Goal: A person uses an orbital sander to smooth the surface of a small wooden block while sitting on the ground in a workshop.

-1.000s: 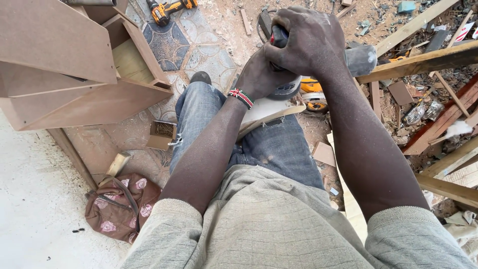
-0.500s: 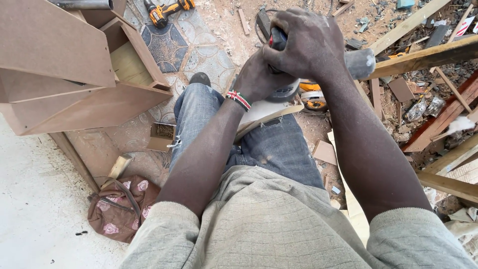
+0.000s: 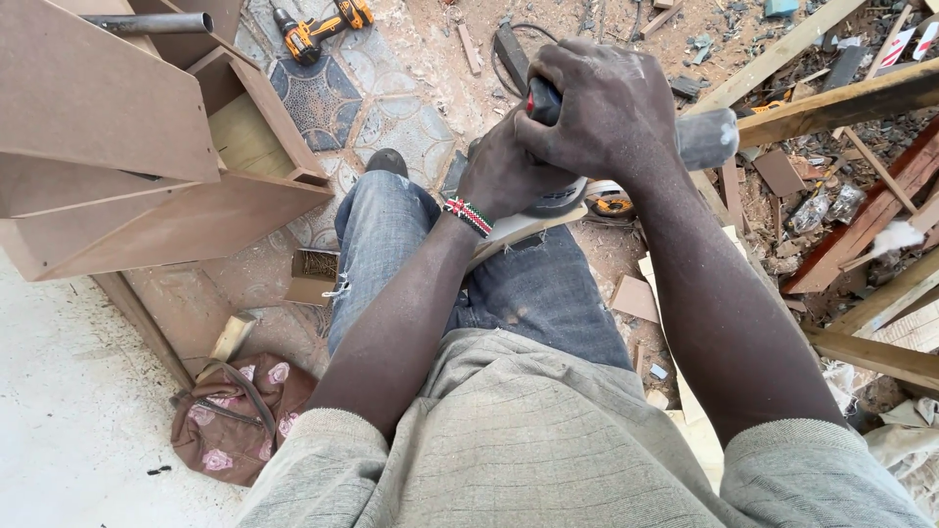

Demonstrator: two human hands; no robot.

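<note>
Our right hand point(image 3: 602, 98) and left hand point(image 3: 504, 171) both clamp the angle grinder point(image 3: 709, 137) over a pale board point(image 3: 518, 230) on our knee.

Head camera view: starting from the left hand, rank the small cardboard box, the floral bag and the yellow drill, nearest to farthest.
From the left hand:
1. Small cardboard box, on the floor beside the left knee.
2. Yellow drill, top of view on patterned tiles.
3. Floral bag, lower left on the floor.
</note>
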